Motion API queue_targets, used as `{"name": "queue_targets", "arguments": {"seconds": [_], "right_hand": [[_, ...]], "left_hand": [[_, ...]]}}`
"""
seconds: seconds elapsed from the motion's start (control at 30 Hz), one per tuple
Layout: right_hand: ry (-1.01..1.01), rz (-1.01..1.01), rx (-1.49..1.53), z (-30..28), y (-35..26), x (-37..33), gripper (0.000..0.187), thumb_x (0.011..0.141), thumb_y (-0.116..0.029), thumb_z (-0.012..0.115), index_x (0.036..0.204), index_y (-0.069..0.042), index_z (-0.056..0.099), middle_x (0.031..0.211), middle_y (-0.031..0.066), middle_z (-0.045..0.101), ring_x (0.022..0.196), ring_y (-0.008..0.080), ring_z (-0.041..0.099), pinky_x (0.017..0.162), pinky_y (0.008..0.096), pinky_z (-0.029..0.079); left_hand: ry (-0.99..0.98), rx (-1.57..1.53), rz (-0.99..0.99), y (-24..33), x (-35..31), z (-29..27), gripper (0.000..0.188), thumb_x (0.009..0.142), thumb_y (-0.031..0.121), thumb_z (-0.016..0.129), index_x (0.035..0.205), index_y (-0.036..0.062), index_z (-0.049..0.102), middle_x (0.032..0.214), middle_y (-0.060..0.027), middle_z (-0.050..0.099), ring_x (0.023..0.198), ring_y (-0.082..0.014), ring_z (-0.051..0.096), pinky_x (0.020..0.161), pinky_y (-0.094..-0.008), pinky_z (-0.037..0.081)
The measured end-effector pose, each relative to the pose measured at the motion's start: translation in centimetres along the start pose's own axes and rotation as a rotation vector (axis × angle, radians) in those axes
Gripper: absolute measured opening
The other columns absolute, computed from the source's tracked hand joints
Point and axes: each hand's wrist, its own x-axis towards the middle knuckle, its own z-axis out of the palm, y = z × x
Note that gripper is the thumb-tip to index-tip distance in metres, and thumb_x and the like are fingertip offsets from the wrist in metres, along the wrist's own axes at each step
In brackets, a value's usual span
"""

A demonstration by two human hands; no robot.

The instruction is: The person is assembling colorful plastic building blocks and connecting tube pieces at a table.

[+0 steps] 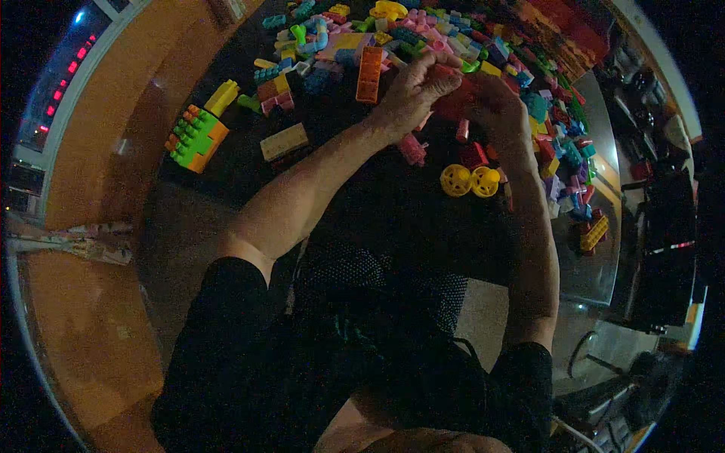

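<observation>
Both of my hands are raised over the near side of a pile of toy building bricks (430, 34). My left hand (415, 90) is closed, its thumb and fingers on a red toy brick (456, 98). At the brick's other side my right hand (498, 106) curls inward and grips it too; its fingertips are partly hidden and dim. An orange brick (368, 74) stands just left of my left hand. Below my hands lie a pink piece (412, 149), a dark red brick (474, 155) and two yellow wheels (457, 181).
A green and orange brick assembly (198, 139) sits at the table's left, beside a yellow piece (222, 97). Nearer is a beige brick (285, 142). Loose bricks spread down the right side to a yellow piece (595, 233). The dark table (362, 204) has a curved edge.
</observation>
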Motion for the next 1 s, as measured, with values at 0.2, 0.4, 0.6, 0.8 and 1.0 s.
{"name": "queue_targets", "arguments": {"seconds": [0.2,0.4,0.6,0.8,1.0], "right_hand": [[-0.012,-0.029,-0.050,-0.3,0.5,-0.2,0.033,0.073,-0.006,0.067,0.104,0.000,0.058,0.091,0.0065,0.065,0.081,0.0131,0.061,0.068,0.0263,0.049],[-0.026,-0.071,-0.155,0.2,0.4,-0.1,0.035,0.074,-0.003,0.066,0.107,0.000,0.055,0.092,0.0093,0.063,0.082,0.0146,0.062,0.070,0.0257,0.051],[0.053,-0.104,-0.191,0.2,-0.8,-0.6,0.025,0.073,-0.013,0.069,0.094,-0.002,0.060,0.080,0.0085,0.066,0.068,0.0128,0.062,0.058,0.0265,0.049],[0.016,-0.164,-0.336,-0.3,-0.8,-0.4,0.032,0.071,-0.008,0.071,0.099,0.000,0.057,0.090,0.0098,0.064,0.080,0.0155,0.063,0.067,0.0282,0.052],[-0.038,0.046,-0.135,-0.9,-0.3,-0.5,0.031,0.072,-0.006,0.069,0.099,0.000,0.056,0.088,0.0104,0.064,0.077,0.0159,0.063,0.062,0.0267,0.052]], "left_hand": [[-0.022,0.345,0.298,-0.4,0.5,0.4,0.027,0.093,0.027,0.045,0.111,0.0084,0.046,0.101,-0.0084,0.052,0.094,-0.0158,0.054,0.079,-0.0290,0.046],[-0.004,0.389,0.052,0.0,-0.4,0.7,0.031,0.095,0.034,0.037,0.114,0.0097,0.041,0.101,-0.0114,0.052,0.094,-0.0200,0.054,0.078,-0.0336,0.046],[-0.017,0.435,0.201,0.1,-0.3,1.1,0.027,0.095,0.028,0.039,0.112,0.0068,0.040,0.103,-0.0135,0.052,0.097,-0.0211,0.054,0.082,-0.0343,0.044],[-0.040,0.352,0.170,0.1,-0.2,1.0,0.030,0.095,0.031,0.038,0.111,0.0061,0.041,0.107,-0.0115,0.049,0.101,-0.0203,0.052,0.083,-0.0341,0.043],[-0.115,0.103,-0.015,0.8,-0.6,1.8,0.045,0.091,0.042,0.045,0.116,0.0060,0.035,0.106,-0.0117,0.048,0.101,-0.0193,0.050,0.086,-0.0342,0.044]]}}
